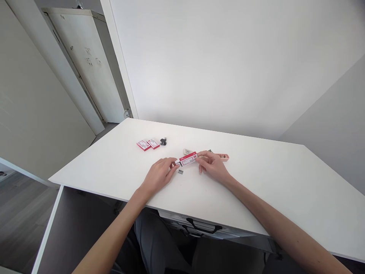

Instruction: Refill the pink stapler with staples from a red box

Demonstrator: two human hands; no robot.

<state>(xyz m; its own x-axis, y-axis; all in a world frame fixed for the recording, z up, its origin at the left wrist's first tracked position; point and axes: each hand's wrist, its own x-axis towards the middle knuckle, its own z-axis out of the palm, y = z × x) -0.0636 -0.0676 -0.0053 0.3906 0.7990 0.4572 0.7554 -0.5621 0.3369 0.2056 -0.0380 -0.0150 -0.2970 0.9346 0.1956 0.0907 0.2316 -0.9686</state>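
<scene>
Between my two hands is a small red-and-white cardboard box (188, 158), held slightly tilted above the white desk. My left hand (161, 173) pinches its left end, where a white flap and a dark gap show. The thumb and fingers of my right hand (212, 164) grip the right end. Just below the box lies a small grey metallic piece (180, 172), perhaps a strip of staples. Behind the box a whitish object (187, 151) is partly hidden. Past my right hand sits a pink tray-like holder (224, 157) with small items in it, partly covered by my fingers.
Two similar red-and-white boxes (148, 144) lie side by side at the back left of the white desk (270, 182). Black clips (163, 141) rest beside them. Drawers with black handles (203, 226) are under the front edge, above my legs. A wall stands behind.
</scene>
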